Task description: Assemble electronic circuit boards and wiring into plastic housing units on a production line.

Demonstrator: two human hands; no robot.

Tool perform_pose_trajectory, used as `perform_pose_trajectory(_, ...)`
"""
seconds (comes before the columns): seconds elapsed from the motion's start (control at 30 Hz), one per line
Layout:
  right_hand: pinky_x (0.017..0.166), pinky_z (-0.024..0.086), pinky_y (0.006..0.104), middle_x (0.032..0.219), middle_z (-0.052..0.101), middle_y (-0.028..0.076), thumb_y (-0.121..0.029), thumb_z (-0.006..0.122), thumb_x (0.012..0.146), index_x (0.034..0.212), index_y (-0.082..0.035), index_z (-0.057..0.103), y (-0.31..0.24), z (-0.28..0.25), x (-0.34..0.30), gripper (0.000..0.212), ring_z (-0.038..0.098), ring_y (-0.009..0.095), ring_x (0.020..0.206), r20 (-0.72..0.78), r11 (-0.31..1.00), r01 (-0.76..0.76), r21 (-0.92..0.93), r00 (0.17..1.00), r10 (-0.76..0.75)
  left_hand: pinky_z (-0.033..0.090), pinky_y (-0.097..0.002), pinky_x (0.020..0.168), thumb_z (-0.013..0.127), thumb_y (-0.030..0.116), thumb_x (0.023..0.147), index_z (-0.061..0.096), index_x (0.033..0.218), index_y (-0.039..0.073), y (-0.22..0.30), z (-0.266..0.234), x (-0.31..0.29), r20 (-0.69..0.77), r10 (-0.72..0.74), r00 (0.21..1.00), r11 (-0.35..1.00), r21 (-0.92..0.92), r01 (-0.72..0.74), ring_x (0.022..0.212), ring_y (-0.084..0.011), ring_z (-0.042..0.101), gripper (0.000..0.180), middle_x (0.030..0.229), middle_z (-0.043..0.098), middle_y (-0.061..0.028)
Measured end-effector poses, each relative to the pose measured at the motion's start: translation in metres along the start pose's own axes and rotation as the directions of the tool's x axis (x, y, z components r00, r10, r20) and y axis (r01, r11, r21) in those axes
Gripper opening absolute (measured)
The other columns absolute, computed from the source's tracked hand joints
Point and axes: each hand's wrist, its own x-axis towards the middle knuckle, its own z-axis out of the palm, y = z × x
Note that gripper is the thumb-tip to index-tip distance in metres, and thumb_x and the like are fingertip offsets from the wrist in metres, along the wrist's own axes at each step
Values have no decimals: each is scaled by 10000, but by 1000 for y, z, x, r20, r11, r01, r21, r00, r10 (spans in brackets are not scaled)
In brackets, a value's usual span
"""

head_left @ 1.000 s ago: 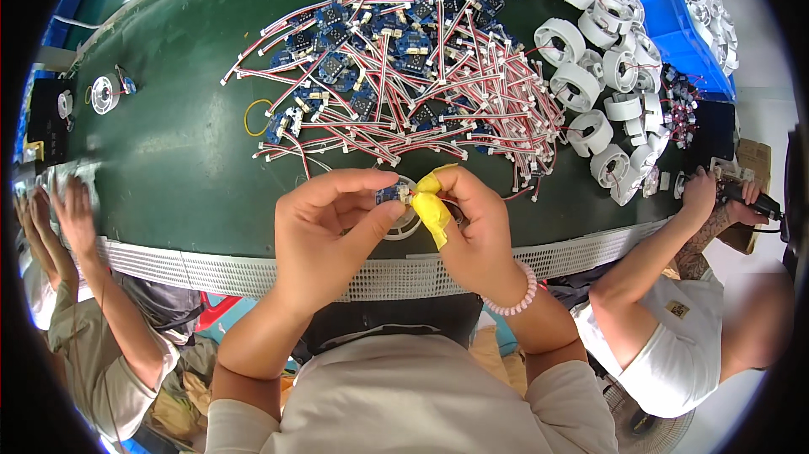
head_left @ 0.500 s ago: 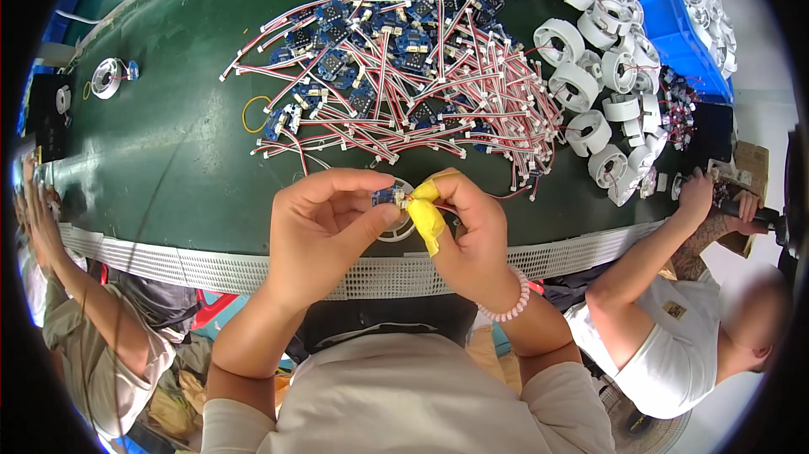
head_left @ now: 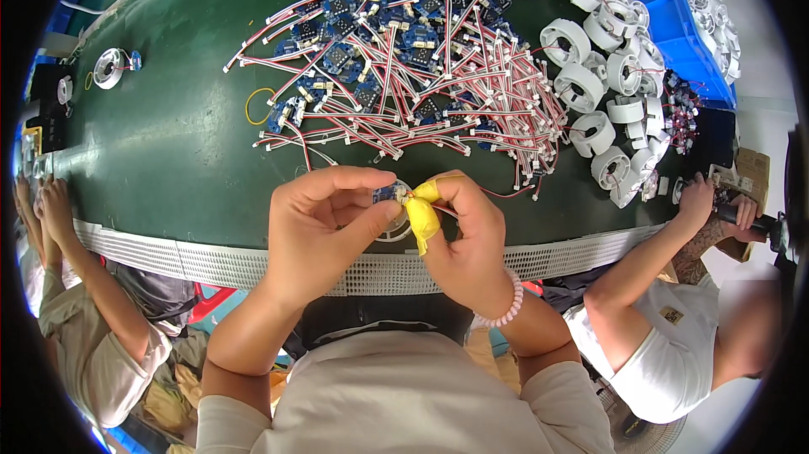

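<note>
Over the near edge of the table, my left hand (head_left: 313,222) pinches a small blue circuit board (head_left: 384,194) between thumb and forefinger. Yellow wrapping covers the thumb and forefinger tips of my right hand (head_left: 474,235). Those tips are closed on a wired plug (head_left: 404,195) at the board's right edge; whether it is fully seated is too small to tell. Partly hidden behind my hands is a round white housing (head_left: 394,236). Beyond them lies a heap of red-and-white cables (head_left: 497,100) with white connectors, mixed with blue circuit boards (head_left: 341,56).
White ring housings (head_left: 578,86) are piled at the right, beside a blue bin (head_left: 674,41). A yellow rubber band (head_left: 259,106) and a lone housing (head_left: 109,68) lie to the left. White perforated trim (head_left: 388,277) lines the near edge. People work at both sides.
My hands stay together at the board, with the right thumb and wrist shifted slightly left. At the far left, another person's hands have moved. The view has shifted slightly.
</note>
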Motion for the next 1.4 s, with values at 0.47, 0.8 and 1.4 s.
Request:
perform_pose_trajectory(0.47, 649, 481, 225, 890, 581, 122, 77, 596, 796, 876, 40, 542, 6, -4, 1, 104, 567, 130, 731, 103, 969, -73, 238, 993, 50, 523, -214, 706, 668, -120, 752, 665, 966, -16, 4, -8, -6, 51, -30, 998, 1000, -1, 30, 794, -97, 615, 238, 891, 648, -74)
perform_pose_trajectory(0.8, 649, 497, 239, 888, 604, 144, 90, 624, 764, 803, 30, 547, 1, -16, -4, 105, 586, 142, 742, 265, 953, -42, 300, 963, -41, 544, -257, 733, 676, -158, 715, 662, 917, -38, 7, -10, -14, 181, -28, 983, 999, -10, 30, 823, -150, 641, 235, 896, 651, -112)
perform_pose_trajectory(1.4, 858, 368, 380, 916, 667, 60, 41, 623, 653, 857, -28, 680, 28, -149, 39, 223, 555, 245, 1012, -23, 253, 26, -967, 982, -189, 354, -172, 579, 572, -26, 830, 550, 1007, 12, 55, -156, 2, -381, 493, 782, 809, 532, -251, 733, -78, 541, 182, 873, 612, -60)
